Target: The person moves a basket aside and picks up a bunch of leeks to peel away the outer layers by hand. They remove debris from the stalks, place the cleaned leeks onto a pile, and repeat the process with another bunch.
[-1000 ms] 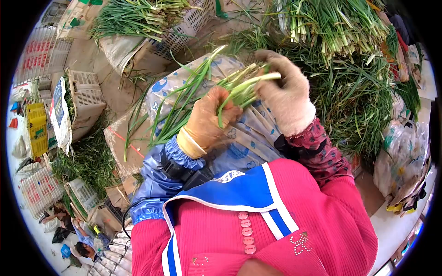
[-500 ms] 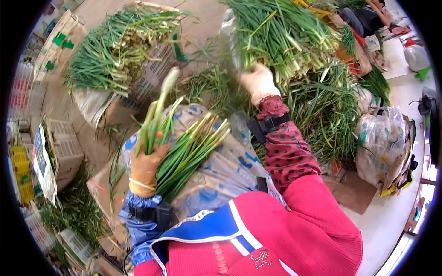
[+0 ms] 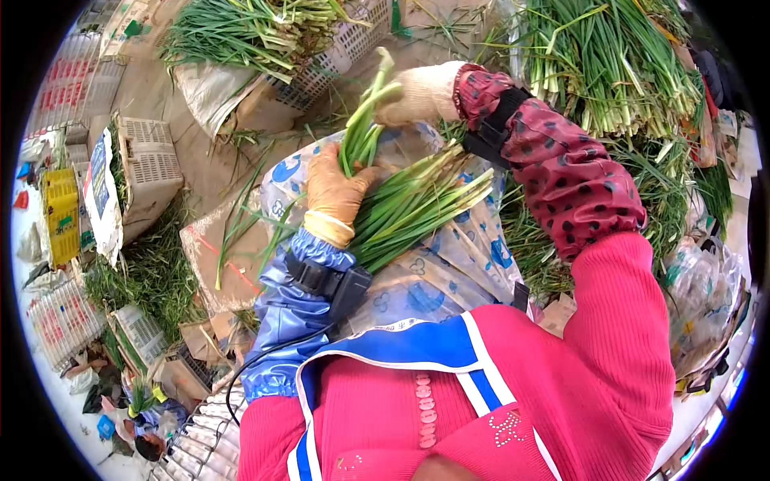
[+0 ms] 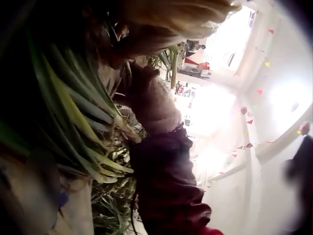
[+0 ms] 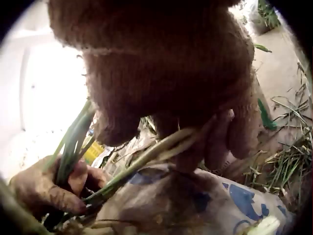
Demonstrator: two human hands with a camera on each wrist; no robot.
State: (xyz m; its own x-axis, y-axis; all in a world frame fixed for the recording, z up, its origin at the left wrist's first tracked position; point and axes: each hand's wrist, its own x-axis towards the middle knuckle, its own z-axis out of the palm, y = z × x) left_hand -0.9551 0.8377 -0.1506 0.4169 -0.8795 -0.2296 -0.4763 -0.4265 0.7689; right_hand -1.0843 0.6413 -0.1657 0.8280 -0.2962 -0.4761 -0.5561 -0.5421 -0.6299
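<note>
My left hand (image 3: 341,188), in a tan rubber glove, grips a small bunch of green garlic (image 3: 362,132) upright, pale ends upward. Beyond it my right hand (image 3: 421,94), in a whitish knit glove, is at the pale ends. In the right wrist view, the right fingers (image 5: 183,154) are bent around the end of one stalk (image 5: 142,159), which slants up from the left hand (image 5: 54,188). Under the left hand a larger bunch (image 3: 425,196) lies across the blue-printed plastic sheet (image 3: 417,297) over my lap. In the left wrist view its leaves (image 4: 73,107) fan out.
A big stack of green garlic (image 3: 601,64) stands at upper right, with loose leaves around it. Another heap (image 3: 257,32) tops a crate (image 3: 329,68) at upper left. A crate (image 3: 152,172) and flat cardboard (image 3: 212,256) are on the left, clear plastic bags (image 3: 702,280) at right.
My right hand left the bunch, reached to the stack at upper right, and came back to the stalks in my left hand. The left hand swung left and back, still gripping stalks.
</note>
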